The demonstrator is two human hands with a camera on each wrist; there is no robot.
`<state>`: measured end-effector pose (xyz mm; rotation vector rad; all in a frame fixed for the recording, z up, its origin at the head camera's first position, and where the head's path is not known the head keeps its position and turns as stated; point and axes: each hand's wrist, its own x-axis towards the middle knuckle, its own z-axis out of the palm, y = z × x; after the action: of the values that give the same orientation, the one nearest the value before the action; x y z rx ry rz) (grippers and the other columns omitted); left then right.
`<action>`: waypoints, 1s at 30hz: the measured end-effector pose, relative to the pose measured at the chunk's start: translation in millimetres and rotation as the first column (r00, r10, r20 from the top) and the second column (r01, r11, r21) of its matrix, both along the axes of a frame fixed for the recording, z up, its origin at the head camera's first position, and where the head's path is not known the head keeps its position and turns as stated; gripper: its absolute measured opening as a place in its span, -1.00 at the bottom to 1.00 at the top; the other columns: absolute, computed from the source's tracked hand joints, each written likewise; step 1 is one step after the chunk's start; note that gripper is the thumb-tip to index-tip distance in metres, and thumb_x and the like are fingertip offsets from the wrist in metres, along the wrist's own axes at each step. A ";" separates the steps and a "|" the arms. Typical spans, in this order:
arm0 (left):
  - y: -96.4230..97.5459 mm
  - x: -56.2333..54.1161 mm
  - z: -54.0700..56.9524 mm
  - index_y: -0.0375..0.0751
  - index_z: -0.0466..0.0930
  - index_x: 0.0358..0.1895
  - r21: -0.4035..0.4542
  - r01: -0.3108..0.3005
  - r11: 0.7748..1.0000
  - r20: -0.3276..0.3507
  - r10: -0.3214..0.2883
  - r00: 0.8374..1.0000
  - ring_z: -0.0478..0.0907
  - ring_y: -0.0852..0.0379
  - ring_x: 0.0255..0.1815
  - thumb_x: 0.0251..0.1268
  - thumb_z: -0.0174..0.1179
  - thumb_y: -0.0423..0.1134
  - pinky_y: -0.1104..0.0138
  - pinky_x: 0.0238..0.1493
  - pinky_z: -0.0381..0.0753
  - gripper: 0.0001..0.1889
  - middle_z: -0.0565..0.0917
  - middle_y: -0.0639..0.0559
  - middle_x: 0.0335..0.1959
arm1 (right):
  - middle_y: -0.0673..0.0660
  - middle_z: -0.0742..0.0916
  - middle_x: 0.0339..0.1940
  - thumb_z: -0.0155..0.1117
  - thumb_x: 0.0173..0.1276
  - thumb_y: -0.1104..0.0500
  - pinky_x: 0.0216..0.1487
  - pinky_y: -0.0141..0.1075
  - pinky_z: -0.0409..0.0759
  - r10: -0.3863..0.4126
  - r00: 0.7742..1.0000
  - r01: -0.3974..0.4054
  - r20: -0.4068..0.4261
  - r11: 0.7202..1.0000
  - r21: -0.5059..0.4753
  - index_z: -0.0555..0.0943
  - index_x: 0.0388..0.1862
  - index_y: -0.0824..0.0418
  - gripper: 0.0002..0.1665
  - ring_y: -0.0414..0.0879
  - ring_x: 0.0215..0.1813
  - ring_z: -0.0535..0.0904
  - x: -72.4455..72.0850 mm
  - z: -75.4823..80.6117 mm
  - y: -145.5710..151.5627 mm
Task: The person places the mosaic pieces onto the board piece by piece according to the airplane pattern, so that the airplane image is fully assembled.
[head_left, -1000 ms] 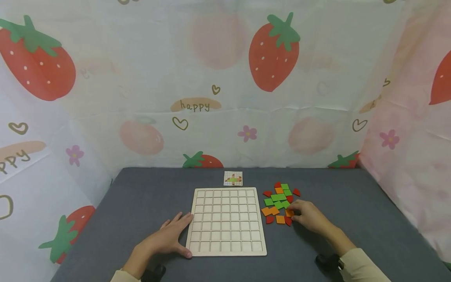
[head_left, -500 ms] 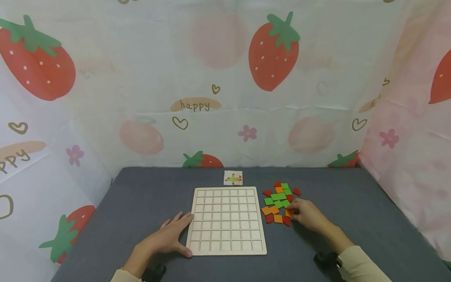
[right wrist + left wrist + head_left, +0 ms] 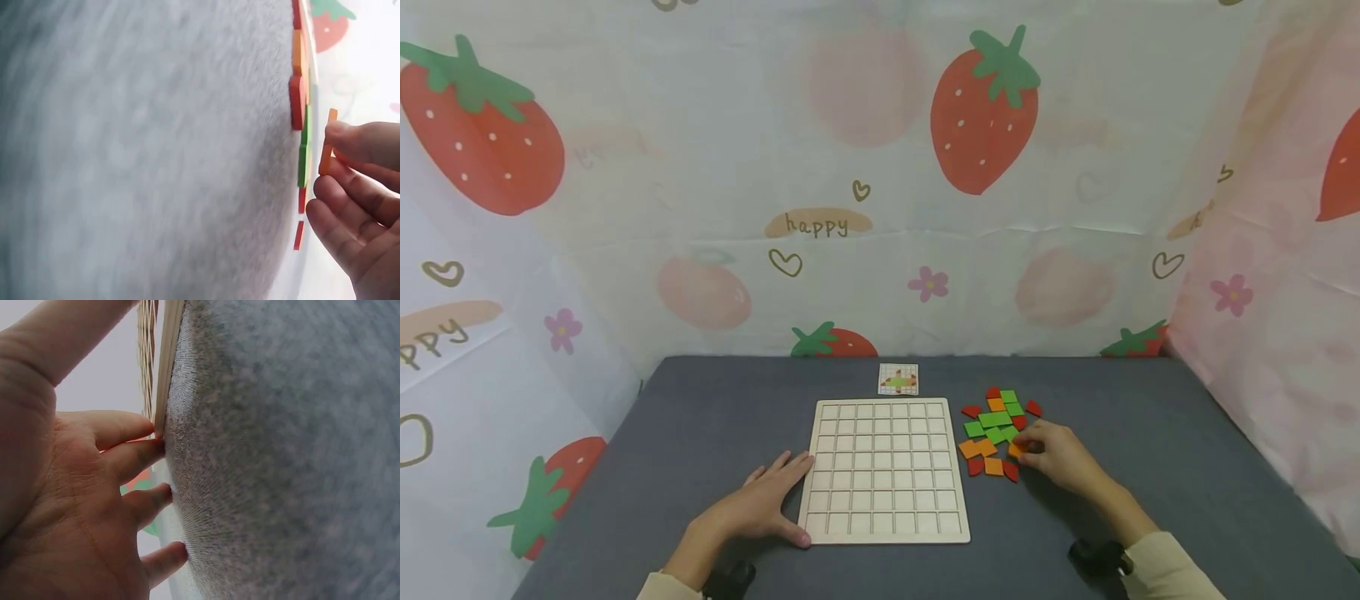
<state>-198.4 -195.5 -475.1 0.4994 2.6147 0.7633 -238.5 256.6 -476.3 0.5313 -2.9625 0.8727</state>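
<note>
An orange square tile (image 3: 328, 141) is pinched between the thumb and fingers of my right hand (image 3: 1057, 455), a little above the table in the right wrist view. To its left lies a loose group of green tiles (image 3: 994, 419), orange tiles (image 3: 967, 449) and red rounded tiles (image 3: 975, 467). My left hand (image 3: 760, 504) has its fingers spread, with fingertips and thumb at the left edge of a pale wooden grid board (image 3: 883, 472). The left wrist view shows two of those fingertips touching the board's edge (image 3: 164, 369).
Behind the board lies a small picture card (image 3: 898, 379) with a coloured pattern on a grid. A dark grey cloth (image 3: 722, 417) covers the table. Strawberry-printed curtains (image 3: 880, 167) hang at the back and sides.
An orange tile and a red tile at the front of the group have shifted slightly left. My right hand has lifted its orange tile slightly. The left hand stays at the board.
</note>
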 end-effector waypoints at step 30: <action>-0.8 0.6 0.4 -0.26 0.07 0.53 0.002 0.002 1.000 0.005 -0.002 1.000 -0.12 -0.30 0.60 -0.27 0.55 0.11 -0.33 0.43 -0.14 0.23 0.12 -0.22 0.56 | 0.17 0.73 -0.15 0.40 0.20 0.28 -0.13 -0.26 0.68 0.019 1.000 -0.017 0.005 0.978 -0.210 0.72 -0.08 0.32 -0.71 0.00 -0.14 0.69 -3.6 2.6 -55.9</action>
<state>-197.8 -196.3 -474.7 0.4995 2.6088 0.7663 -242.1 200.7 -473.7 0.5467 -2.8279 1.1732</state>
